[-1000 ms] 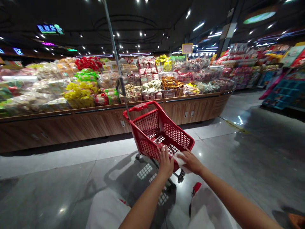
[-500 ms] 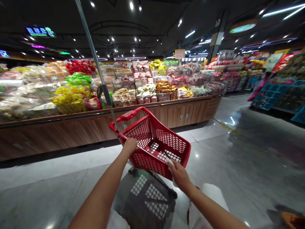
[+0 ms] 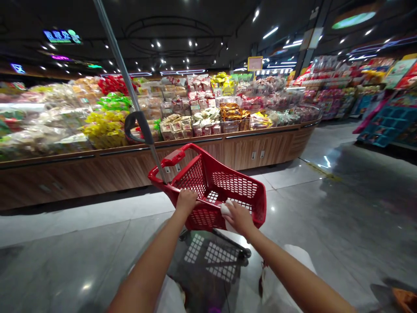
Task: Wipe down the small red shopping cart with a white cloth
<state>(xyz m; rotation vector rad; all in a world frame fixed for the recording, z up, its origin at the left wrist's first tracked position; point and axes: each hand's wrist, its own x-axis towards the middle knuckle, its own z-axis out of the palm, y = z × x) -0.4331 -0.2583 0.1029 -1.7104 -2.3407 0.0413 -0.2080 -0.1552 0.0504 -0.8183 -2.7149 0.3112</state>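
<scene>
A red plastic shopping basket [image 3: 228,184] on wheels stands on the grey tiled floor in front of me, with nothing in it. Its grey telescopic pole [image 3: 130,95] with a black grip rises from the far-left corner. My left hand [image 3: 185,202] is closed over the near rim of the basket. My right hand [image 3: 237,216] is closed on a white cloth [image 3: 225,210] pressed against the same rim, a little to the right.
A long wooden display counter [image 3: 130,163] piled with bagged and boxed snacks [image 3: 202,119] runs across behind the basket. More shelves of goods [image 3: 329,87] and blue crates [image 3: 387,124] stand at the right. Open floor [image 3: 342,208] lies to the right.
My left hand moved from the basket's near side up to the left rim and then along the near rim. My right hand with the cloth slid along the rim. The basket shifted and turned slightly.
</scene>
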